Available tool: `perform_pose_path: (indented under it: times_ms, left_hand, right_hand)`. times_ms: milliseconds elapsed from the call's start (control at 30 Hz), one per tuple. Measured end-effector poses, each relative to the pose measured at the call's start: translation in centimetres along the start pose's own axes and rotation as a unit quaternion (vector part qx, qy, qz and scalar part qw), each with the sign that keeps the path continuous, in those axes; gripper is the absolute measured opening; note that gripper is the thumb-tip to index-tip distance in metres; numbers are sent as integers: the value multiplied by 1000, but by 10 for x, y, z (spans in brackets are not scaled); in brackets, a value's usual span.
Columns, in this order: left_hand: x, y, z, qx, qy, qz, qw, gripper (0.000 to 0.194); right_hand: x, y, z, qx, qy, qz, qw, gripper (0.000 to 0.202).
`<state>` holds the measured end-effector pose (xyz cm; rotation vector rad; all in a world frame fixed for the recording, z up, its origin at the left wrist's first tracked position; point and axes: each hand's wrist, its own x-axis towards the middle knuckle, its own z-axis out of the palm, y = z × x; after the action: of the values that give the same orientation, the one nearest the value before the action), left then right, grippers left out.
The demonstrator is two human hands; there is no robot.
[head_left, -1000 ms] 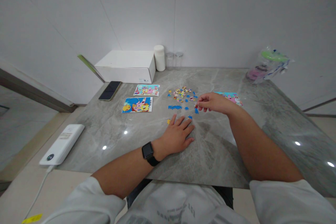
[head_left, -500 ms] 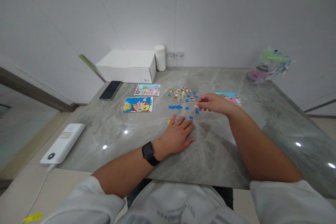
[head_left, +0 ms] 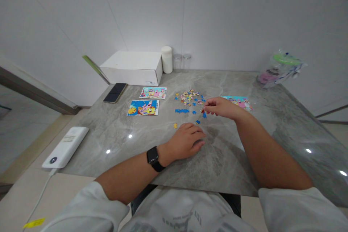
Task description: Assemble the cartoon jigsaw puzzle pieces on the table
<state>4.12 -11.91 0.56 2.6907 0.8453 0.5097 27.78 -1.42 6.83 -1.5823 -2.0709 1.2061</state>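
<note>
My right hand point(head_left: 220, 107) is closed in a pinch on a small puzzle piece point(head_left: 202, 110) with some red on it, right of the joined strip of blue puzzle pieces point(head_left: 182, 111). Below its fingertips lies a blue piece point(head_left: 204, 115). My left hand point(head_left: 187, 140) rests on the table, holding nothing, fingers loosely bent and thumb apart. Just beyond its fingers are a yellow puzzle piece point(head_left: 175, 125) and another blue piece point(head_left: 198, 121). A pile of loose puzzle pieces point(head_left: 189, 96) is spread farther back.
Two cartoon picture cards, the nearer one blue point(head_left: 143, 108), lie left of the pieces; another card point(head_left: 239, 102) is partly behind my right hand. A phone point(head_left: 115, 92), white box point(head_left: 130, 68), white bottle point(head_left: 166, 60), clear glasses, bagged cup point(head_left: 276, 70) and power bank point(head_left: 65, 147) stand around the grey table point(head_left: 228, 166).
My left hand's fingers have drawn in from spread to bent, uncovering more table beside the yellow piece. The right hand stays nearly in place, and the piece in its fingers has turned.
</note>
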Motion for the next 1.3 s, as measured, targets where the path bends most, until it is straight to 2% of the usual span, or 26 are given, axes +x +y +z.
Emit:
perform_pose_path:
  times_ms: [167, 400, 600, 900, 1100, 1300]
  left_hand:
    - [0, 3, -4, -55, -56, 79, 994, 44]
    - [-4, 5, 1, -83, -76, 127, 985, 58]
    - [-6, 5, 2, -72, -64, 108, 989, 61]
    - [-6, 7, 0, -46, -71, 36, 996, 35]
    - [-10, 2, 7, -53, -39, 41, 997, 55]
    - [-11, 0, 8, -105, -31, 47, 993, 56]
  right_hand:
    - [-2, -4, 0, 12, -4, -2, 1000, 26]
    - [1, 0, 1, 0, 8, -2, 1000, 26]
    - [0, -3, 3, 2, 12, -3, 1000, 26]
    - [0, -6, 4, 28, 20, 4, 999, 28]
    - [1, -3, 5, 22, 32, -7, 999, 29]
    - [2, 0, 4, 26, 31, -8, 999, 29]
